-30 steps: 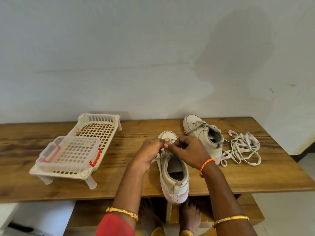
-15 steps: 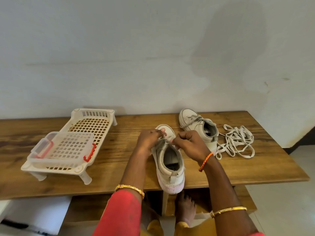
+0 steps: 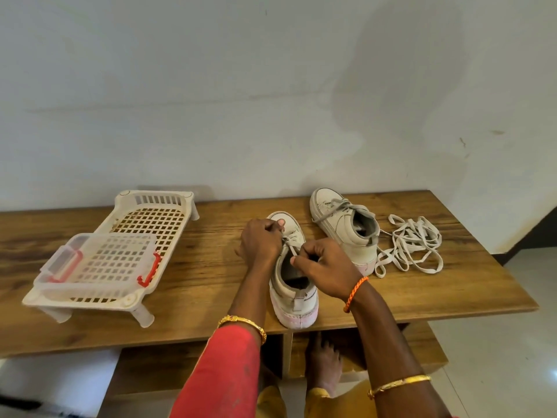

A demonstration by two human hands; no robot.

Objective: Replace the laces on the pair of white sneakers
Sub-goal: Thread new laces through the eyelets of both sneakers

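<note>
A white sneaker (image 3: 294, 292) stands at the front of the wooden table (image 3: 196, 276), heel toward me. My left hand (image 3: 261, 243) pinches the grey lace (image 3: 291, 248) over the sneaker's left side. On the right side my right hand (image 3: 324, 267) grips the same lace above the shoe's opening. The second white sneaker (image 3: 346, 229), with its grey lace still threaded, lies further back on the right. A loose heap of white laces (image 3: 411, 245) rests on the table right of it.
A white plastic basket (image 3: 153, 221) with a clear red-clipped box (image 3: 96, 263) on it stands at the left of the table. A pale wall runs behind. My bare foot (image 3: 322, 362) shows below the table's front edge.
My hands have drawn apart on the lace: the left stays over the toe side, the right has pulled back toward the shoe's opening. The camera has tilted a little.
</note>
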